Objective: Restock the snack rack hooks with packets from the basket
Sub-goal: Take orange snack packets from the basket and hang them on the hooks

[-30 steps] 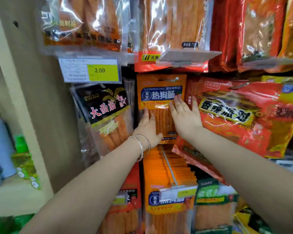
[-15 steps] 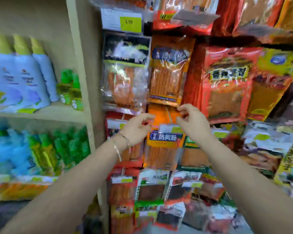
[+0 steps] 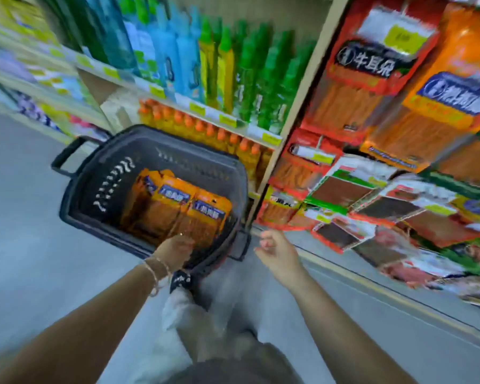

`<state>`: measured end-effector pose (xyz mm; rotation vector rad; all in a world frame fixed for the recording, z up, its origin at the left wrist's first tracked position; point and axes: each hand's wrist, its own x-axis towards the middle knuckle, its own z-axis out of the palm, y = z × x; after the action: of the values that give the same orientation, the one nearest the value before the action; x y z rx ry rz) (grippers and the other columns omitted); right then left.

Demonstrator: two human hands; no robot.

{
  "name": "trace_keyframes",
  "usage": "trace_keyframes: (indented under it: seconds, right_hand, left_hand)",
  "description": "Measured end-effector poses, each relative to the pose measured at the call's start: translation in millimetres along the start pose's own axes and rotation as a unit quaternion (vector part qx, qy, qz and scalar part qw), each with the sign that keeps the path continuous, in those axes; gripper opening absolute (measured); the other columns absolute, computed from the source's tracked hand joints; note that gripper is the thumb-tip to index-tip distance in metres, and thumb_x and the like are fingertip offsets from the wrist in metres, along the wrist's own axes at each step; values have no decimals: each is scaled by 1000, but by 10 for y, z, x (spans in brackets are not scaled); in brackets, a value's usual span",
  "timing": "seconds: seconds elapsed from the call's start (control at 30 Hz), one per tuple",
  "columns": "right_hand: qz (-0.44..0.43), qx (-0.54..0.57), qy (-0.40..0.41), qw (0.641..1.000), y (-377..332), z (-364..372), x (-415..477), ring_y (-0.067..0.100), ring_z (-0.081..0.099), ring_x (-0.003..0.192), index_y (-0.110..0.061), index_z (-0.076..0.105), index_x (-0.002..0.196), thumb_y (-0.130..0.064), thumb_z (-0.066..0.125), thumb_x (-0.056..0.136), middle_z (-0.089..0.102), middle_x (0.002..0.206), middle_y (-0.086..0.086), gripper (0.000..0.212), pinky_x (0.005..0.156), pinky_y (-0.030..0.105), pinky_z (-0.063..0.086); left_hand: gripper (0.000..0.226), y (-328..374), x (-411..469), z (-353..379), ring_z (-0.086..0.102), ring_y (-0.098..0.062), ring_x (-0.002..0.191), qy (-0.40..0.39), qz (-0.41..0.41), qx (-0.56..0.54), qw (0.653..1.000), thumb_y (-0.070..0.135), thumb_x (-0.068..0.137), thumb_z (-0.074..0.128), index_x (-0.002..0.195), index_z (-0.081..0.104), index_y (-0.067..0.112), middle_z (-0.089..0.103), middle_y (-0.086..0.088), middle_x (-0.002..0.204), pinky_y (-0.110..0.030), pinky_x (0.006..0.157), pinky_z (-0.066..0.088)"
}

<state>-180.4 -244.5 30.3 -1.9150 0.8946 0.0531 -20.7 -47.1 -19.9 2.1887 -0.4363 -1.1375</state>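
A dark plastic basket [image 3: 108,176] stands on the floor below me, left of the snack rack [image 3: 372,106]. Several orange snack packets [image 3: 178,200] with blue labels lie side by side in it. My left hand [image 3: 175,250], bracelets on the wrist, reaches down over the basket's near rim to the near ends of the packets. Its fingertips are hidden and blurred. My right hand [image 3: 275,252] hovers just right of the basket's right handle, fingers loosely curled, holding nothing. Hooks on the rack carry matching orange packets [image 3: 444,112] and red ones [image 3: 355,79].
Shelves behind the basket hold blue, yellow and green bottles [image 3: 194,56] above a row of orange bottles [image 3: 205,131]. A pale wooden upright [image 3: 302,92] separates them from the rack. My leg and dark shoe [image 3: 180,281] stand by the basket's near rim. Grey floor lies at the left.
My view has swung from the rack down to the basket on the floor. Both hands left the hanging packets and dropped. The left hand now reaches into the basket.
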Motion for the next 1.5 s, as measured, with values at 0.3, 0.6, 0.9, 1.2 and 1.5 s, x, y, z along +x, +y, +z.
trace_keyframes:
  seconds: [0.3,0.6,0.9,1.2,1.5]
  right_hand:
    - [92,-29,-203,974,-494,1731,1015,3,55,82,-26,50,120,-31,60,89,54,111,-6,33,68,18,40]
    - [226,-14,-123,966,-154,2821,2286,24,60,103,-9,51,124,-29,60,91,63,111,8,40,81,26,40]
    - [360,141,-17,922,249,3576,2931,17,56,69,-23,55,76,-47,66,82,60,75,-4,27,63,26,39]
    - [318,352,-3,880,-99,3222,2839,13,61,89,-25,57,90,-31,60,91,63,97,-4,7,70,26,49]
    - [328,440,-118,827,-73,2810,2804,15,67,84,-19,59,95,-31,50,96,70,93,0,15,76,31,50]
  left_hand:
    - [18,-776,576,-1094,52,-18,93,76,-117,-85,987,9,94,50,110,58,15,56,-3,102,-22,76,42]
    - [23,-1235,1824,-1614,60,-34,102,41,-150,-88,984,-4,88,54,110,61,-4,64,-22,112,-31,90,46]
    - [12,-1788,2240,-1543,62,-29,102,10,-221,-130,966,21,87,59,87,58,33,67,-5,99,-39,95,48]
    - [38,-1684,2349,-1568,50,-16,119,-4,-225,-152,962,27,94,53,131,47,21,53,-1,133,-29,106,36]
    - [54,-1556,2554,-1665,65,-28,105,-134,-272,-281,910,46,66,75,112,64,18,70,-6,110,-48,98,46]
